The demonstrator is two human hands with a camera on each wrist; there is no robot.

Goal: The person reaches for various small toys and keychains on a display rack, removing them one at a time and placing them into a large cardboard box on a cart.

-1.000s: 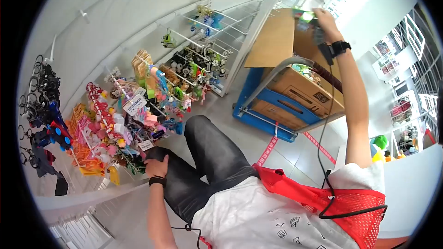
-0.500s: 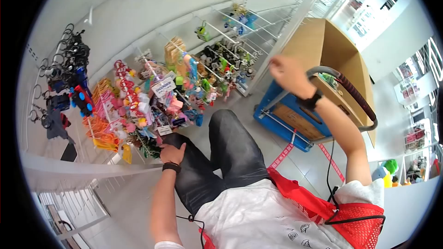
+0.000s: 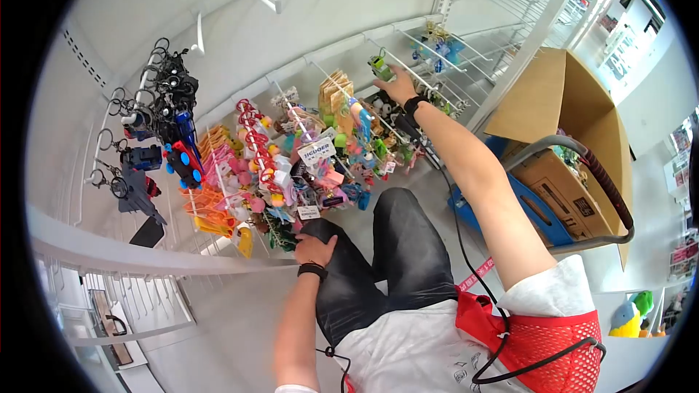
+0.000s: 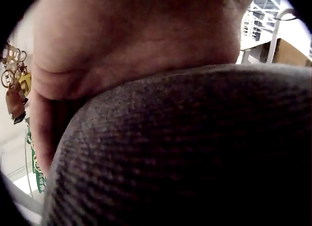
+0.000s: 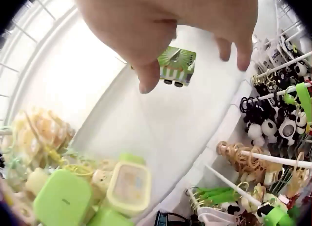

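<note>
Over at the left end of the rack (image 3: 342, 49), a dark bunch of key rings (image 3: 175, 80) is hanging in a row. Next along, bright charms (image 3: 247, 167) are crowding the front edge. The left hand (image 3: 314, 249) is resting on a knee (image 4: 170, 138), its fingers bending loosely and holding no toy. That is helping the person lean, I think.

Farther right, one small green toy bus (image 5: 178, 65) is hanging alone by the rack's back edge. The right hand (image 3: 399, 87) is hovering right beside it, thumb and fingers standing apart; I can't tell if they are touching it. This looks like the grabbing step. Pinching near the top and pulling straight out toward the front edge should work best. The black-and-white charms (image 5: 273, 123) are hanging close, so going slowly matters. The black cord (image 3: 535, 366) is dangling and could snag.

Last, the cardboard box (image 3: 546, 178) is waiting on its blue cart (image 3: 470, 211).
</note>
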